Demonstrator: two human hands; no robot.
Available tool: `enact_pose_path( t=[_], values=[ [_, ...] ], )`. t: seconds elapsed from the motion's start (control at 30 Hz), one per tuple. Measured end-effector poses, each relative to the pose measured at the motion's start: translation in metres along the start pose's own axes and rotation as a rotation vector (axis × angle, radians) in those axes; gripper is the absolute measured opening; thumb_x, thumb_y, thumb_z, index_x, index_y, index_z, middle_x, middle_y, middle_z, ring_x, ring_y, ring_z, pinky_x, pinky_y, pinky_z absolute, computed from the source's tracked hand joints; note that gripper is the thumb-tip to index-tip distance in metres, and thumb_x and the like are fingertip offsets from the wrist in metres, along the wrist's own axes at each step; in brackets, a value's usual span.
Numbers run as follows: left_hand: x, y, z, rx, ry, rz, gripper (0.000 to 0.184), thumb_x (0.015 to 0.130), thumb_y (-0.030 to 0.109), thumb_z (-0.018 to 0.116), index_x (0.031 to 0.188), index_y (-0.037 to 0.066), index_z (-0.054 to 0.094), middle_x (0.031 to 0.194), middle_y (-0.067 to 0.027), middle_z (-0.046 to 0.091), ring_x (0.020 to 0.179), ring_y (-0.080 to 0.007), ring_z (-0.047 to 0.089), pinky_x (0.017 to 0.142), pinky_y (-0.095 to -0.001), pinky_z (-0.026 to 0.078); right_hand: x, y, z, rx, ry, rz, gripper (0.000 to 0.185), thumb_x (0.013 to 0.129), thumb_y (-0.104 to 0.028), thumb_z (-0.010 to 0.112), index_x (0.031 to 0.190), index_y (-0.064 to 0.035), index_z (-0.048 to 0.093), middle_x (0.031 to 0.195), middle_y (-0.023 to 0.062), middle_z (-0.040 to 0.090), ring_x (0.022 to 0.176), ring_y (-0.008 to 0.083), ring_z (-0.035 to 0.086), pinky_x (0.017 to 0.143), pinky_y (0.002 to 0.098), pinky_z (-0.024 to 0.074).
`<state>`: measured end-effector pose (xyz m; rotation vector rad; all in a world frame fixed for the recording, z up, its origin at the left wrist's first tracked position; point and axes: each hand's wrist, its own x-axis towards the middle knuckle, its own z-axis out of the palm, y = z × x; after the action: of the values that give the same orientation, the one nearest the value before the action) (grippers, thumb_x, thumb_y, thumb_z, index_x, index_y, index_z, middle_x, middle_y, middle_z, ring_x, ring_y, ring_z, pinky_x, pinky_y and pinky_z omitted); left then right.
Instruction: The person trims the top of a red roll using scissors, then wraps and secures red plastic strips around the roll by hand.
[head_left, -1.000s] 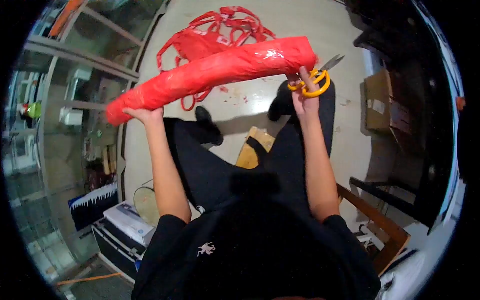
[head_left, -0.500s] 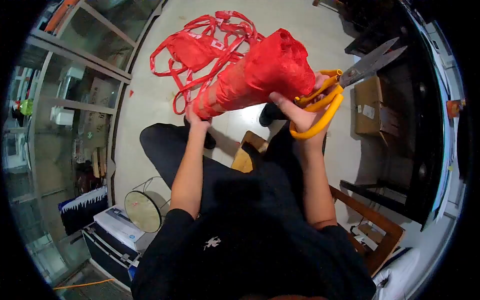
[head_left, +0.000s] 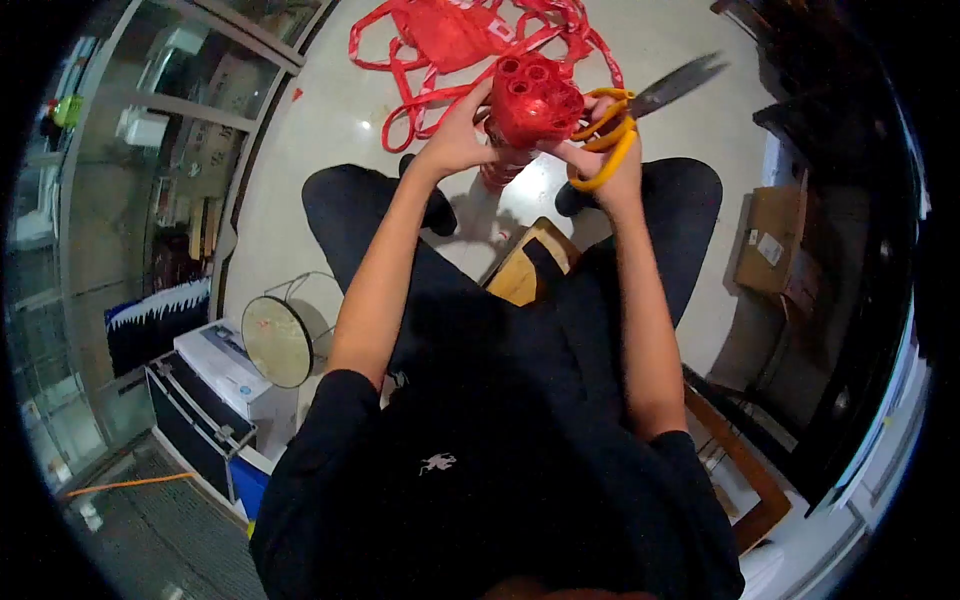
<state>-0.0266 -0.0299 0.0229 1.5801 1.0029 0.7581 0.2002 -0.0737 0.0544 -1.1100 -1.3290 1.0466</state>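
A long red wrapped bundle stands upright between my hands, its top end facing me and showing several round openings. My left hand curves round the bundle's left side near the top. On the right side, my right hand supports the bundle and also holds yellow-handled scissors, their blades pointing up and to the right. Beyond the bundle, red plastic with loose straps lies on the floor.
My bent legs flank a small wooden stool. A round-topped stand, a white box and a black case are at the left, beside glass doors. A cardboard box sits at the right.
The bundle has swung from lying across my view to upright, its end now towards me. My left hand has moved up and right to the bundle's top. The scissors stay in my right hand.
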Motion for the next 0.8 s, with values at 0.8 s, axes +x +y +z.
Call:
enact_pose_path(
  t=[0.8],
  values=[
    [0.002,0.039,0.046,0.022,0.248,0.424,0.084,0.057,0.025,0.09,0.129,0.01,0.048,0.119,-0.0141,0.063,0.111,-0.0304,0.063,0.096,-0.0373,0.051,-0.001,-0.108,0.013,-0.557,0.15,0.134,0.036,0.082,-0.016,0.08,0.098,-0.0035,0.05,0.095,0.0093,0.07,0.082,0.0169,0.067,0.074,0.0286,0.0532]
  ],
)
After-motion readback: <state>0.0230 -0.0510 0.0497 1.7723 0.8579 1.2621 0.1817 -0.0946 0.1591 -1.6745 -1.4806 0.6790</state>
